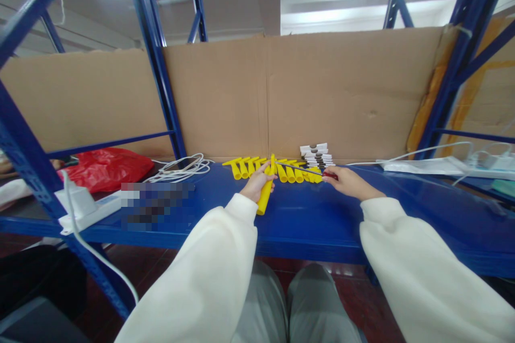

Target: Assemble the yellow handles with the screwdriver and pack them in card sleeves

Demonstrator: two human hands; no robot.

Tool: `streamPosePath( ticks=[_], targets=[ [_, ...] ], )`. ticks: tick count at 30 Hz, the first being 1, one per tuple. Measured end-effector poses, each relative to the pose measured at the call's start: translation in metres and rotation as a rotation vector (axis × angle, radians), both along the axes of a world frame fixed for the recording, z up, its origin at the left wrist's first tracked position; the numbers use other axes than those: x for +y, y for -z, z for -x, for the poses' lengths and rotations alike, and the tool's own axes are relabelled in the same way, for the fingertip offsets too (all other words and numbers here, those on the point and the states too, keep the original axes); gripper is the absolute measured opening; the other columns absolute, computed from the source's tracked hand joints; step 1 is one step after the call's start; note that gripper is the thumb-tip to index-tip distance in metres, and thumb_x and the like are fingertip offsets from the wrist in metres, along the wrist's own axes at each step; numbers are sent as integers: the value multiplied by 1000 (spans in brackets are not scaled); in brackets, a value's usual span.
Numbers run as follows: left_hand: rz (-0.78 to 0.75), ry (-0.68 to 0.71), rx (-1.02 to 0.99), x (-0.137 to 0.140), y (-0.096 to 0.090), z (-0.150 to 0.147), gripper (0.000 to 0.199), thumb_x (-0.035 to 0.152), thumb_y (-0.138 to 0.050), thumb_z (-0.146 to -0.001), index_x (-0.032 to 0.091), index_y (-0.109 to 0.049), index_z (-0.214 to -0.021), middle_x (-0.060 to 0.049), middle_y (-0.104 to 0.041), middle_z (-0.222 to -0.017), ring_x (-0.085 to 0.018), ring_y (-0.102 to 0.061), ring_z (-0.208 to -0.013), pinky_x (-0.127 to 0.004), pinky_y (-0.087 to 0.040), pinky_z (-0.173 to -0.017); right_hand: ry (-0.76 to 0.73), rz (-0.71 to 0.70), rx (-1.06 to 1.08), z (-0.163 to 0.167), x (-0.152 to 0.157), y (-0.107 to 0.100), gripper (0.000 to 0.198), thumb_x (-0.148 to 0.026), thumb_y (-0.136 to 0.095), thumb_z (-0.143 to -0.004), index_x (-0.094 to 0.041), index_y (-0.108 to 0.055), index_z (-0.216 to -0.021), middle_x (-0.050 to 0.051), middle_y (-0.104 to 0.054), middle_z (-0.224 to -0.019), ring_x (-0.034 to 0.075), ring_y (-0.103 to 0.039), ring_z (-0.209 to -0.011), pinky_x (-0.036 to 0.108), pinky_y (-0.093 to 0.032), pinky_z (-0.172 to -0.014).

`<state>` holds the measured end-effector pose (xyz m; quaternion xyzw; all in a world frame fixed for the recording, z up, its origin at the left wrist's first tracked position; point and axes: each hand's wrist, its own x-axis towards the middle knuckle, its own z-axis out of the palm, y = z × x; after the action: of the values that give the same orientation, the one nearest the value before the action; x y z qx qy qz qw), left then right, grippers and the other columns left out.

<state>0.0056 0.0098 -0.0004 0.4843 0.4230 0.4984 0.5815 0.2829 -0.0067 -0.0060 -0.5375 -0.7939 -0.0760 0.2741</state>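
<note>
My left hand is closed around a yellow plastic piece with a tube-shaped handle, tilted with its open end toward me. In my right hand is a screwdriver with a red handle. Its long metal shaft points left, and the tip reaches the upper part of the yellow piece; whether it sits in a screw is too small to tell. Behind my hands, several similar yellow pieces lie in a row. Small yellow parts are heaped at the row's right end.
Folded white-and-black packets are stacked against the cardboard back panel. On the left are a coiled white cable, a red plastic bag and a power strip. Blue metal posts frame the blue shelf.
</note>
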Motion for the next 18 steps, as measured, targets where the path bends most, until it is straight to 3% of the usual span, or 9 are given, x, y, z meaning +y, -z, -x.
streamPosePath(
  ticks=[8,13,18],
  targets=[
    [50,-10,115,-10,-9,4,75,-2,-49,-87,24,-34,-156,1,-58,-71,-7,-47,-42,-18,-38,-42,7,18,-10,4,-7,2,10,-33,-59,-87,-23,-59,-89,6,-72,-79,20,-66,-68,27,-44,-61],
    [64,16,167,-4,-3,7,77,0,-50,-88,25,-29,-158,1,-59,-72,-8,-48,-43,-19,-40,-43,100,10,-68,7,-10,2,10,-28,-62,-86,-23,-54,-83,5,-70,-73,20,-63,-61,26,-39,-57],
    [73,27,143,4,4,8,79,-1,-49,-88,26,-26,-159,2,-60,-72,-7,-49,-44,-18,-39,-43,86,6,-126,8,-14,-2,11,-31,-58,-89,-24,-61,-82,5,-72,-77,20,-65,-67,26,-40,-60]
  ],
)
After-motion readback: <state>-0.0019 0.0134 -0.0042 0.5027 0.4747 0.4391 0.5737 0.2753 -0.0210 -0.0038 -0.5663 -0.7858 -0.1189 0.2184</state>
